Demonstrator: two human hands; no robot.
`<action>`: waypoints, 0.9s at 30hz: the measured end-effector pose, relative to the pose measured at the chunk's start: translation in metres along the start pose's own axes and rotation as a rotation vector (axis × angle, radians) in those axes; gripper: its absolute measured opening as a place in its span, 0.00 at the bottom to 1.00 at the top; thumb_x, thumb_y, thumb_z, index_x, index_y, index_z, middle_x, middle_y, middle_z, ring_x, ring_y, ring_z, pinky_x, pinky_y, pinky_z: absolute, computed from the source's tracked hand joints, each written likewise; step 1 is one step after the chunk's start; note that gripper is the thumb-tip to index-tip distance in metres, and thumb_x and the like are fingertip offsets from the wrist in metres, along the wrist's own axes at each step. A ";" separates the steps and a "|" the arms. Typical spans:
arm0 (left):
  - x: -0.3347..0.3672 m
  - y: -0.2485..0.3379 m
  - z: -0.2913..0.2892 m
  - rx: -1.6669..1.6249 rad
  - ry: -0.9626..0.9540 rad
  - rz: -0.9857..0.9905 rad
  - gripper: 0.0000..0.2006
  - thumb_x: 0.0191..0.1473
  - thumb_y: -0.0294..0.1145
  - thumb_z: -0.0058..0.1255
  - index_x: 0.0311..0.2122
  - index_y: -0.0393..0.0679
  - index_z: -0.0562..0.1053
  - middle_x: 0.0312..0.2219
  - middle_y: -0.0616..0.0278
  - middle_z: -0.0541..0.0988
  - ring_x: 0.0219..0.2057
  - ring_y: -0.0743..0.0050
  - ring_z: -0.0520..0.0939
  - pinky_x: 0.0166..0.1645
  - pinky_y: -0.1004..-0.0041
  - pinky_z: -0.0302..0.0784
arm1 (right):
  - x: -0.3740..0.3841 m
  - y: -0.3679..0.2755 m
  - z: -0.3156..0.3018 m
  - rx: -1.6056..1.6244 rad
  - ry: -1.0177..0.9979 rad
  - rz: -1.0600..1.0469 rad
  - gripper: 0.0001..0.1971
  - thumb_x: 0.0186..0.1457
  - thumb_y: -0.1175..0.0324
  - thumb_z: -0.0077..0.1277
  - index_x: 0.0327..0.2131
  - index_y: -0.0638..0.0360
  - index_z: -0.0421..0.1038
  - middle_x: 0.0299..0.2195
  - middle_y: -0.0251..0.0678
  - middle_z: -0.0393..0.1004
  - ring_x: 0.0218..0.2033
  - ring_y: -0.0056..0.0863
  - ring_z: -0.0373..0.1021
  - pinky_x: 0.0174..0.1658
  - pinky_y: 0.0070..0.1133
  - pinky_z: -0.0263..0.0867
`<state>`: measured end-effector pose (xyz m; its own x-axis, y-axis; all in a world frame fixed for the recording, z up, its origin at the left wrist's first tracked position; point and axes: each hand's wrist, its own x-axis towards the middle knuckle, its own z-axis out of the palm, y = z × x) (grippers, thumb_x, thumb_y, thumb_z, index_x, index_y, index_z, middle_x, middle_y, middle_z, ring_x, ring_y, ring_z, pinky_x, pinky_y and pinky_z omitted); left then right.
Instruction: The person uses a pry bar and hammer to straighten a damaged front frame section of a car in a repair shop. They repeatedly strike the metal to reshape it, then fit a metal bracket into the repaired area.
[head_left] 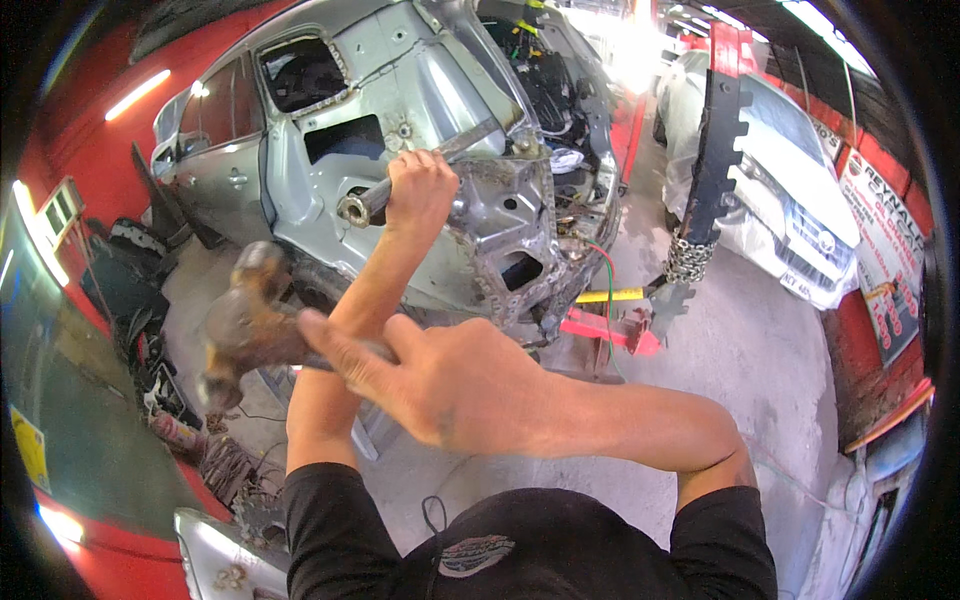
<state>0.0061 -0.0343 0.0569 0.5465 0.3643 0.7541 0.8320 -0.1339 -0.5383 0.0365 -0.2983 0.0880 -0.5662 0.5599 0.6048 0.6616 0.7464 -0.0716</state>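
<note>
My left hand is wrapped round a thick metal bar, whose near end is round and looks hollow. The bar's far end lies against the bare rear side panel of a silver car body; whether it touches the metal I cannot tell. My right hand grips a hammer by its handle, crossing in front of my left forearm. The hammer's brown, worn head is slightly blurred and sits to the left of both hands. Cut openings and rough edges show in the car's rear panels.
A chained black toothed post stands right of the car, by a red metal frame with a yellow bar. Beyond is a white car under plastic sheeting. Loose parts and coiled cable lie along the left; thin hoses cross the concrete floor.
</note>
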 end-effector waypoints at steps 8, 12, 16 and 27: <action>-0.008 0.001 0.003 -0.009 0.013 0.032 0.10 0.57 0.33 0.54 0.43 0.48 0.81 0.30 0.64 0.81 0.34 0.68 0.82 0.35 0.70 0.73 | 0.008 0.047 0.016 -0.182 -0.070 0.260 0.32 0.66 0.59 0.49 0.70 0.52 0.54 0.24 0.46 0.73 0.19 0.47 0.73 0.23 0.37 0.72; 0.002 -0.003 0.003 -0.022 -0.009 0.013 0.12 0.57 0.33 0.54 0.46 0.47 0.81 0.31 0.63 0.81 0.35 0.68 0.82 0.36 0.70 0.73 | 0.001 0.021 0.020 -0.128 -0.072 0.214 0.33 0.66 0.59 0.49 0.71 0.50 0.53 0.25 0.46 0.73 0.20 0.46 0.74 0.23 0.37 0.71; -0.002 -0.007 0.006 -0.014 0.008 0.006 0.12 0.57 0.33 0.54 0.45 0.47 0.81 0.31 0.63 0.81 0.35 0.68 0.82 0.36 0.70 0.73 | 0.008 0.001 0.008 -0.038 -0.143 0.130 0.34 0.66 0.59 0.49 0.72 0.47 0.52 0.27 0.47 0.72 0.21 0.45 0.74 0.22 0.36 0.71; -0.001 -0.002 0.007 -0.005 0.004 0.005 0.11 0.57 0.34 0.53 0.44 0.47 0.81 0.31 0.64 0.81 0.35 0.69 0.82 0.36 0.69 0.73 | 0.006 0.028 0.018 -0.177 -0.048 0.274 0.31 0.66 0.59 0.49 0.70 0.50 0.57 0.25 0.48 0.74 0.21 0.45 0.76 0.24 0.36 0.71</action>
<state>0.0029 -0.0284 0.0545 0.5514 0.3599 0.7526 0.8295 -0.1406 -0.5406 0.0431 -0.2674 0.0757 -0.3752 0.7506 0.5440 0.8653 0.4940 -0.0848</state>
